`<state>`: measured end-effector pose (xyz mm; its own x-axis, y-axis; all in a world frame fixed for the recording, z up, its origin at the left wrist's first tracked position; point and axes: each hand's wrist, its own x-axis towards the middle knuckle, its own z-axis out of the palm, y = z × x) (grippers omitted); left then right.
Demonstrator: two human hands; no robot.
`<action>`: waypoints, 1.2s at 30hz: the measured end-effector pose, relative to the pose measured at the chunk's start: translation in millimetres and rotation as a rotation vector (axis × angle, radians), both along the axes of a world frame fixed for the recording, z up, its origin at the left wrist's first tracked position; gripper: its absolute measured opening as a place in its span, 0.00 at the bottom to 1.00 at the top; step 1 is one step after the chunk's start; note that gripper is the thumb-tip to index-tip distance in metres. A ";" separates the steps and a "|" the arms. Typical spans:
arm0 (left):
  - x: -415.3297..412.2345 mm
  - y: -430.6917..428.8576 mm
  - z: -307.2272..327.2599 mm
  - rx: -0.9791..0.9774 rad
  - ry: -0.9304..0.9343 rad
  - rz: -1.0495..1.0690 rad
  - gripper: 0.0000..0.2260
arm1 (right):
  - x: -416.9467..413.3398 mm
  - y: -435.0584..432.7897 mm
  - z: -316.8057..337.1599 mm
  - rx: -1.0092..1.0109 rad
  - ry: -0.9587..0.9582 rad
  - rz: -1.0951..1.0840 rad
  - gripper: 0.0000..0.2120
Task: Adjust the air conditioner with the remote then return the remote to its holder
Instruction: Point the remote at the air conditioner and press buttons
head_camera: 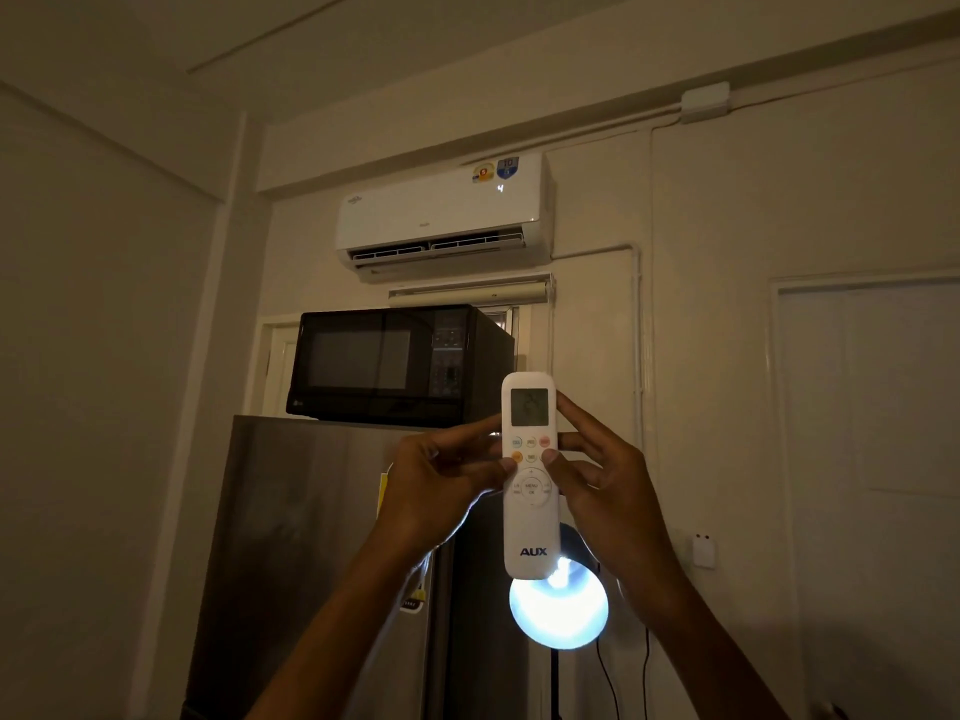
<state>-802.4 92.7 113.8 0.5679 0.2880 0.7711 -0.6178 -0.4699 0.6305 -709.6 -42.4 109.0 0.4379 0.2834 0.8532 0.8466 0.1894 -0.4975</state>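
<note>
A white remote (531, 522) marked AUX is held upright in front of me, its small screen at the top. My left hand (441, 491) grips its left edge, thumb on an orange button. My right hand (605, 485) grips its right edge, thumb resting on a button on the right side of the keypad. High on the wall sits the white air conditioner (441, 220), its flap open and a lit digit showing on its front. A small white holder-like fitting (704, 550) is fixed to the wall at the right.
A black microwave (395, 366) stands on a grey refrigerator (291, 537) below the air conditioner. A bright round lamp (558, 610) on a stand glows just beneath the remote. A white door (872, 459) is at the right. The room is dim.
</note>
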 end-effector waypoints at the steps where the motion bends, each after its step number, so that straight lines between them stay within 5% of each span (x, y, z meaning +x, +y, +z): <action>1: 4.5 -2.0 1.2 -0.004 0.004 -0.003 0.16 | 6.0 -1.4 0.7 0.004 0.002 0.008 0.21; 36: 414.8 -138.3 -36.1 -0.204 0.186 -0.134 0.19 | 402.3 -140.3 -34.4 -0.037 0.227 -0.110 0.25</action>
